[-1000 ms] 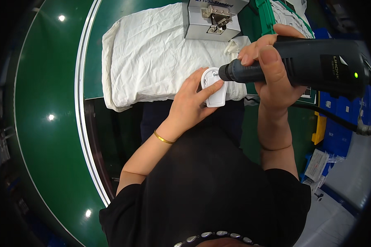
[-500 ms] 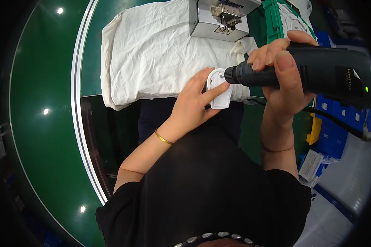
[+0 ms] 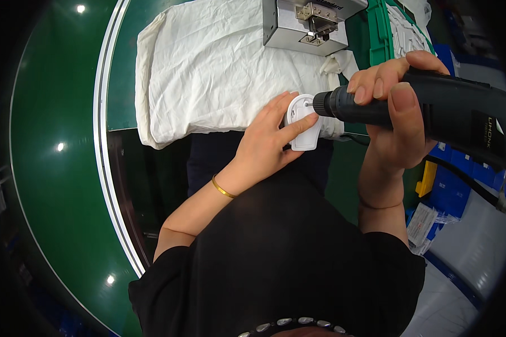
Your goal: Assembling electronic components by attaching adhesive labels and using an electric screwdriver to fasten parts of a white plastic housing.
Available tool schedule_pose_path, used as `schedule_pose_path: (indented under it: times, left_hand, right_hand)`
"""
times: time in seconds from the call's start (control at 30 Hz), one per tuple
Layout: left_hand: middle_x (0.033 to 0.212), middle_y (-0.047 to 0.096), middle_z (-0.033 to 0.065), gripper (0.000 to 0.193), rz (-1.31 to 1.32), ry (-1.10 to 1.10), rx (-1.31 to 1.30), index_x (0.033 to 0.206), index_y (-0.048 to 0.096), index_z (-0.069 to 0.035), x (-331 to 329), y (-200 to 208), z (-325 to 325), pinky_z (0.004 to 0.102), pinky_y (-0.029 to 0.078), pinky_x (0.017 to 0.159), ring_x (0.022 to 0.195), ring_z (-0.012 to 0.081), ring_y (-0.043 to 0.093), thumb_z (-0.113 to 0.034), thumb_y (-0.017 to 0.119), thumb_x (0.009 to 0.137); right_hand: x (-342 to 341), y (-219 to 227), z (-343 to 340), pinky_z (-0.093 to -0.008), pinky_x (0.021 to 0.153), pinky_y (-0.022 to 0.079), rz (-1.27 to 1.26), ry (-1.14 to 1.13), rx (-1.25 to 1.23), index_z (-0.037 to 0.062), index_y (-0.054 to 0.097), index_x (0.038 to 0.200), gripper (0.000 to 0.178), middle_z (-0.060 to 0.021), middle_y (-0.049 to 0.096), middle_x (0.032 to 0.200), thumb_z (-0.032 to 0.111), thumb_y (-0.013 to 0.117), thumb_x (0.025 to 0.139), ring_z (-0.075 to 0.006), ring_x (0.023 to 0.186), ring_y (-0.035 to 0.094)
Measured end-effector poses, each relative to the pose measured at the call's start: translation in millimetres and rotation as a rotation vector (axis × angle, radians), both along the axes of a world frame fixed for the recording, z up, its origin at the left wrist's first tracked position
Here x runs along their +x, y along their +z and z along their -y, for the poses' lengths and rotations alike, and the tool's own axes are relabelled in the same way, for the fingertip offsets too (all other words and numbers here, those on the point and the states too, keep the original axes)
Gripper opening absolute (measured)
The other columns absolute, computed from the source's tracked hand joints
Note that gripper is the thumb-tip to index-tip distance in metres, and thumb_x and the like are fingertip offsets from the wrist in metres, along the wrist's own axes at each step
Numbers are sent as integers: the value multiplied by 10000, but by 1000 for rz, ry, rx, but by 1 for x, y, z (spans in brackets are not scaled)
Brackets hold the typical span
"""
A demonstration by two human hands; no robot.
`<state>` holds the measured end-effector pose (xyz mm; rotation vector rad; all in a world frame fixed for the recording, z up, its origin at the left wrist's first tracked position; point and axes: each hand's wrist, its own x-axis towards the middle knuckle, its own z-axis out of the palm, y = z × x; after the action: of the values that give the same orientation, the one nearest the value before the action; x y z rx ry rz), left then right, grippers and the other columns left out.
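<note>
My left hand [image 3: 270, 132] is closed around a small white plastic housing [image 3: 305, 137], rounded at its far end and narrower toward me. The thumb lies across its face and the fingers go behind it, at the near edge of a white cloth pad [image 3: 208, 73]. In my right hand [image 3: 396, 106] is a black electric screwdriver [image 3: 371, 106], its body pointing left. Its thin bit meets the housing near the rounded end, where a small hole or screw spot shows. What exactly sits under the tip is too small to tell.
Beyond the pad stands a grey metal machine [image 3: 306, 28] with a small metal mechanism on its front. A green crate [image 3: 380, 33] of white parts is at the far right. Blue bins [image 3: 452, 188] and a yellow bin [image 3: 427, 178] sit lower right. The screwdriver's black cable [image 3: 461, 175] hangs there.
The screwdriver and my right hand have shifted a little to the right and toward me. The white housing has moved slightly right and tilted with my left hand, the bit still at it.
</note>
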<state>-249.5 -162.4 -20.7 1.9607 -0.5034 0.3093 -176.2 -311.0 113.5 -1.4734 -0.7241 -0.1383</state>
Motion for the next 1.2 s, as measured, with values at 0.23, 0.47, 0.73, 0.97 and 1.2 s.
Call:
schedule_pose_path:
  times: [0.23,0.47,0.73,0.97,1.2]
  left_hand:
    - [1316,493,197,663,0,-3,7,1212,629,-160,1,-2,1,442,446,990,1229,410,481,-62,821,585]
    - [1318,488,195,660,-7,-14,12,1219,625,-157,3,0,-2,441,446,992,1224,408,484,-67,810,592]
    - [1307,500,196,663,1,-6,14,1223,628,-166,0,0,1,436,450,985,1220,400,490,-55,807,595]
    - [1322,499,179,697,-7,19,61,1233,629,-186,-3,-1,3,415,466,970,1205,374,509,-48,828,579]
    - [1311,514,172,725,-43,11,45,1252,617,-183,2,4,3,404,481,950,1167,357,532,-77,853,575]
  right_hand:
    - [0,0,-1,-400,705,488,-28,42,18,1,406,1282,433,-112,548,824,118,554,892,-204,699,576]
    - [11,0,4,-387,693,486,60,50,-222,27,407,1295,470,-92,541,803,149,578,874,-183,682,560]
    - [9,-7,-10,-376,664,477,-74,67,81,30,407,1283,471,-90,530,789,152,594,868,-175,665,549]
    - [10,-8,-8,-374,656,481,-73,62,134,-33,413,1257,442,-99,527,765,110,591,878,-173,637,548]
    - [29,0,23,-374,681,483,-201,43,345,-19,463,1229,328,-94,549,775,119,534,940,-202,678,566]
